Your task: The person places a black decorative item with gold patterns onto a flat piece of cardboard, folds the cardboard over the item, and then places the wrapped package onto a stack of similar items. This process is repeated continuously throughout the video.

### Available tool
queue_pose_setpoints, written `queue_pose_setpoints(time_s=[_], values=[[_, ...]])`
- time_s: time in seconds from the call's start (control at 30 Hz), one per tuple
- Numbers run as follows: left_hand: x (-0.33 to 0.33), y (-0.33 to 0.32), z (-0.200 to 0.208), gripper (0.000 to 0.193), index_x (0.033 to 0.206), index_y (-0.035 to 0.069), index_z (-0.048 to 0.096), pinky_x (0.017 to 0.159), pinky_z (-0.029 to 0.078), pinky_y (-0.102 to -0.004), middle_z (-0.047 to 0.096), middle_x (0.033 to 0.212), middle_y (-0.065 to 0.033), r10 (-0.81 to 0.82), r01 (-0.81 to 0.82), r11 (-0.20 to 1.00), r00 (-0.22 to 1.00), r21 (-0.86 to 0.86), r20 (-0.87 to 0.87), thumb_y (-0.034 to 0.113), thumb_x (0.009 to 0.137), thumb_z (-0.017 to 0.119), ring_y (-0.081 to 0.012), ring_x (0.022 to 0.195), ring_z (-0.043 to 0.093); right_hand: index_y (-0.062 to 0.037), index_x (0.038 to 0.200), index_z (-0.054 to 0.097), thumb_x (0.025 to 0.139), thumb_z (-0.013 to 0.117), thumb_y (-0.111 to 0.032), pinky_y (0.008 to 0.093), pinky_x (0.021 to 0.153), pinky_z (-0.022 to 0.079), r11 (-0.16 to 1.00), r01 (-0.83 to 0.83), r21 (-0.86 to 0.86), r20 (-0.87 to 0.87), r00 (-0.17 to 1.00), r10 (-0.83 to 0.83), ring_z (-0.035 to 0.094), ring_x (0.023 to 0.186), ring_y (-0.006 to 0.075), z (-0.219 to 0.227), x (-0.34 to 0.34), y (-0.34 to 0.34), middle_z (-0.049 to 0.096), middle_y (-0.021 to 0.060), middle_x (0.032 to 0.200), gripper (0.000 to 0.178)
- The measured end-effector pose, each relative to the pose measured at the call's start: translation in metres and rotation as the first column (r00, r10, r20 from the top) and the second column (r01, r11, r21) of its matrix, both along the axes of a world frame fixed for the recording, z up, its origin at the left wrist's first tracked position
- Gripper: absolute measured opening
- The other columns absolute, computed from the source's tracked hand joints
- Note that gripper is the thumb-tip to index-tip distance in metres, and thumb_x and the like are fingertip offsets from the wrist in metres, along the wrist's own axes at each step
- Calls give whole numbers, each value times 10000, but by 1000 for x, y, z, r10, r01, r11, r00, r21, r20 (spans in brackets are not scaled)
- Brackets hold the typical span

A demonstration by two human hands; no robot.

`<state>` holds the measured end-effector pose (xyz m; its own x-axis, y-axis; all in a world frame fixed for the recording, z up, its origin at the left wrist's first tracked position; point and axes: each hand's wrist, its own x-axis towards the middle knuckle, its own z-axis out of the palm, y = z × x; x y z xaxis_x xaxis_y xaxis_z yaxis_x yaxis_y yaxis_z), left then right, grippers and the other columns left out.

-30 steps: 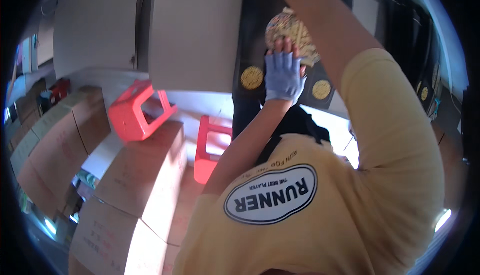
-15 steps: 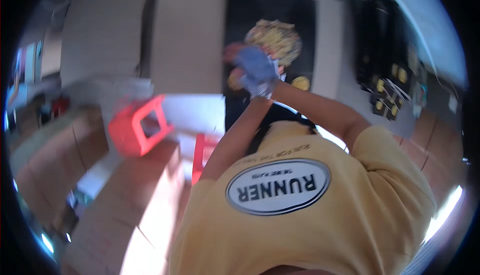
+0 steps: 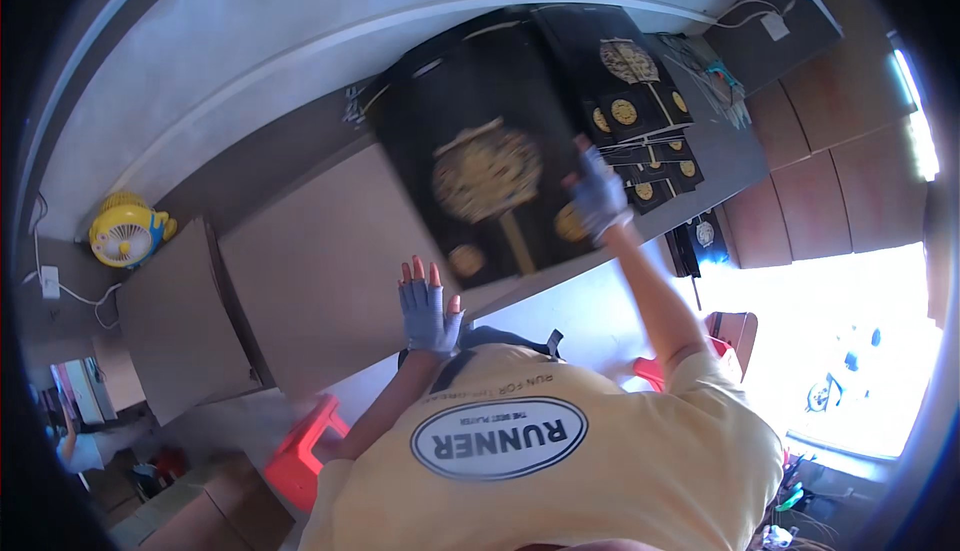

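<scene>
Behind the long grey table (image 3: 728, 159) runs a pale wall (image 3: 330, 6), and the table carries a broad brown board (image 3: 315, 251). Slanting over the board's right part is a black sheet (image 3: 410, 131) with gold print, blurred. The right hand (image 3: 600, 191) is at its right edge, probably to steer it from the side; blur leaves me unable to tell whether thumb and fingers pinch it. The left hand (image 3: 428, 316) has its fingers apart, gripping nothing, just beside the sheet's near-left corner, perhaps placed there to guide that end

To the right, a pile of similar black pieces (image 3: 625, 66) crowds the sheet, and loose strings (image 3: 700, 66) lie behind it. A yellow fan (image 3: 128, 233) stands at the far left; a red stool (image 3: 305, 456) sits below the table's front edge
</scene>
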<state>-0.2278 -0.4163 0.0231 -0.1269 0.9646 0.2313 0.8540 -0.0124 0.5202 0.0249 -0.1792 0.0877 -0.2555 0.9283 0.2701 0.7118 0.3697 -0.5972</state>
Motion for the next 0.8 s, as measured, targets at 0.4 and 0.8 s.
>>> queue_pose_setpoints(time_s=[0.4,0.8], values=[[-28,-72,-36,688,1458,92,289,1073,237,-605,206,1494,-293,-18,-42,936,986,-348,-168,361,875,535,-499,1365,221,-317,1518,105,844,343,-702,634,1102,153,764,512,-393,691,713,-123,91,1440,411,-21,43,200,28,115,1592,812],[-30,-97,-51,653,1417,171,392,1078,221,-582,232,1515,-211,147,-235,887,960,-397,-240,447,844,540,-418,1387,225,-158,1296,505,946,468,-387,423,962,440,988,12,155,455,887,-82,515,1179,352,4,-66,125,501,176,1326,420]])
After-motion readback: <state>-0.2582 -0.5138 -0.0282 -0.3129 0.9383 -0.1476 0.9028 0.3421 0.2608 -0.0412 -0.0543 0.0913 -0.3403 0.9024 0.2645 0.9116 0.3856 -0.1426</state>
